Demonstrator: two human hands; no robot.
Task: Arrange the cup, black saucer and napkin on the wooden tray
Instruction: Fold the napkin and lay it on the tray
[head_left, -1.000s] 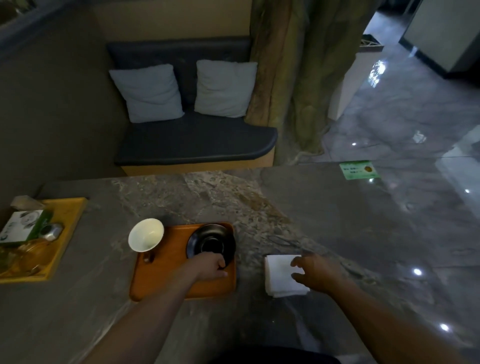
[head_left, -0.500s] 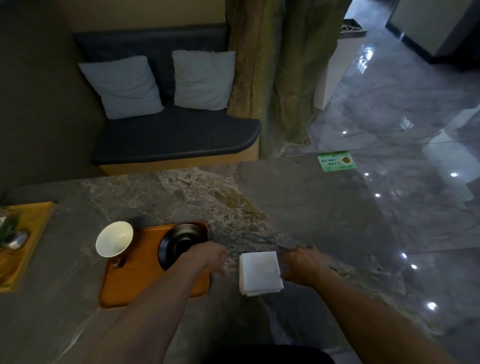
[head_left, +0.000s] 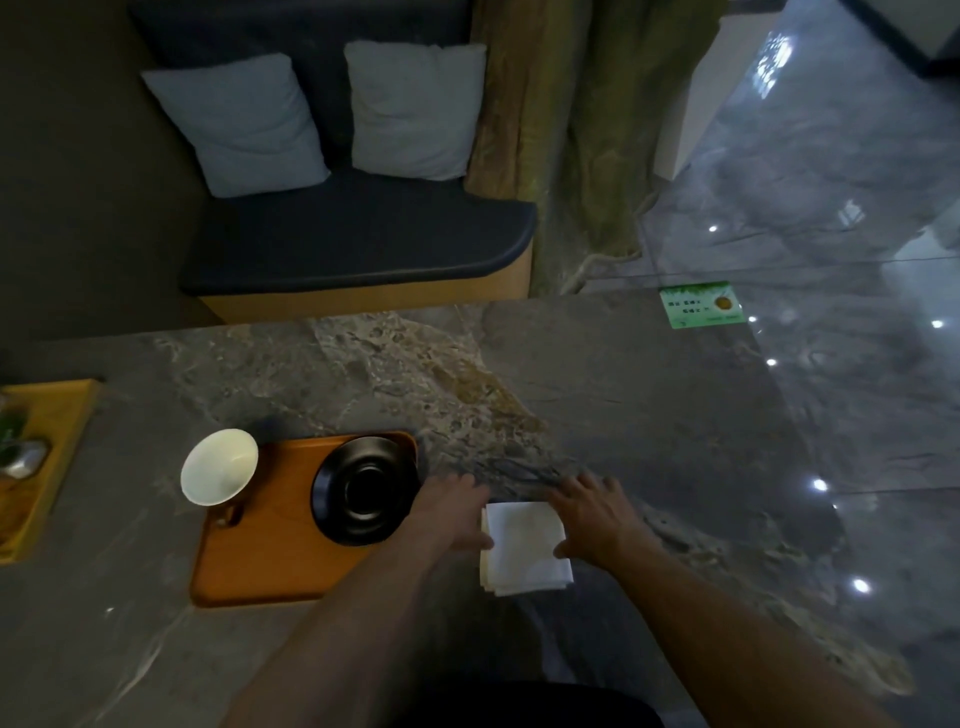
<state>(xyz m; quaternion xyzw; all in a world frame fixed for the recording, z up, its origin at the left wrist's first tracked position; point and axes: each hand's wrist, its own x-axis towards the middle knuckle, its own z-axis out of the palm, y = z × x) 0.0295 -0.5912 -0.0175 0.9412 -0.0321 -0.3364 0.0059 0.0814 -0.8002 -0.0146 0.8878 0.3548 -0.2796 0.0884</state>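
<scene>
A folded white napkin (head_left: 525, 546) is flanked by two hands on the stone table (head_left: 649, 415), just right of the wooden tray (head_left: 260, 561).

The left hand (head_left: 452, 512) is laid against the napkin's left edge and the right hand (head_left: 595, 512) against its right edge; both are seen spread with fingers extended, but whether the napkin is actually pinched cannot be told, since the fingertips are partly hidden by it. The black saucer (head_left: 363, 491) is seen on the tray's upper right part, its right rim partly covered by the left hand. The white cup (head_left: 219, 466) is seen at the tray's upper left corner, its base and handle lost in shadow. At the left edge of the frame a yellow tray (head_left: 57, 415) is cut off, its contents too blurred to identify.
</scene>
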